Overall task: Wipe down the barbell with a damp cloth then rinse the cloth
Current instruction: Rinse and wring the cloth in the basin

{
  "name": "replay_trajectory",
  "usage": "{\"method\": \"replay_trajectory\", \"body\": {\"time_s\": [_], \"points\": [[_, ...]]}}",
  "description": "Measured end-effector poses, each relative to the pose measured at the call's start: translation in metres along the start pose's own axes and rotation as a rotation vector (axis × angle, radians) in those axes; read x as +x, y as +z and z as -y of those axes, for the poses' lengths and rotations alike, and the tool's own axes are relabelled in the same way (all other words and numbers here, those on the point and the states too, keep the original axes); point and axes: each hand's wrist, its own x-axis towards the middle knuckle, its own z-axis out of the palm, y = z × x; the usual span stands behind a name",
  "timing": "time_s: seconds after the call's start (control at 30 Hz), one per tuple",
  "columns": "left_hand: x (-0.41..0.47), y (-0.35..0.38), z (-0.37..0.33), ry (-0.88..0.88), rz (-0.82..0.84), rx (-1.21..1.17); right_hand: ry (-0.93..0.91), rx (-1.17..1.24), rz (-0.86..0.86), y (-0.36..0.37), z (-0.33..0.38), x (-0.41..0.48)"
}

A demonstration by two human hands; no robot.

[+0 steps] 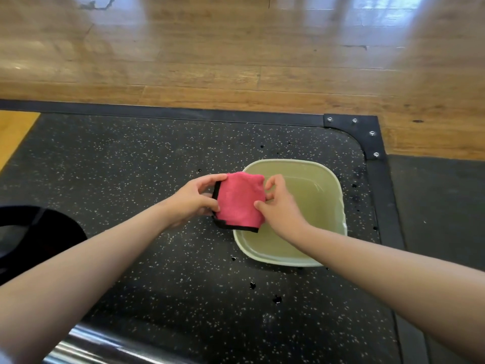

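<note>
A pink terry cloth with a black stitched border (240, 203) is held up between both hands, folded to a small pad. It hangs above the near-left rim of a pale green, square plastic basin (288, 162), clear of the shallow, slightly cloudy water (309, 195) inside. The left hand (195, 199) grips the cloth's left edge, fingers (217, 177) curled round the border with the thumb beneath. The right hand (280, 206) pinches the right edge, its fingers (273, 181) bent onto the fabric. The basin stands on a black rubber gym mat flecked with white (131, 166), framed by a dark bolted border, with worn wooden floorboards (236, 61) beyond. A shiny chrome barbell shaft (99, 342) crosses the bottom-left corner, well apart from the cloth and untouched by either hand. A dark rounded object (39, 232) sits at the left edge, too cropped to name. Dark wet drops (277, 299) dot the mat around the basin, which suggests the cloth has already been in the water. Whether the bar has been wiped cannot be read from its surface here. Judging by the cloth poised at the basin rather than on the bar, this is either the wetting before the wipe or the rinse at the end. If it is the first, the whole wipe remains; if the second, only dunking and wringing are left.
</note>
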Motion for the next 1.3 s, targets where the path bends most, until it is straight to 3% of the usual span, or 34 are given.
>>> {"method": "replay_trajectory", "body": {"time_s": [0.13,0.6,1.0,1.3], "points": [[0.001,-0.003,0.005,0.008,0.051,0.08,-0.009,-0.005,-0.007,0.002,-0.002,0.0],[0.004,0.001,0.009,-0.015,-0.155,-0.033,0.056,-0.086,0.072,0.009,0.003,0.001],[0.0,0.014,0.005,-0.041,-0.136,-0.147,0.111,-0.13,0.107,0.006,0.002,0.004],[-0.001,0.014,0.008,-0.065,-0.206,-0.077,0.094,-0.091,0.116,0.003,0.002,0.0]]}}
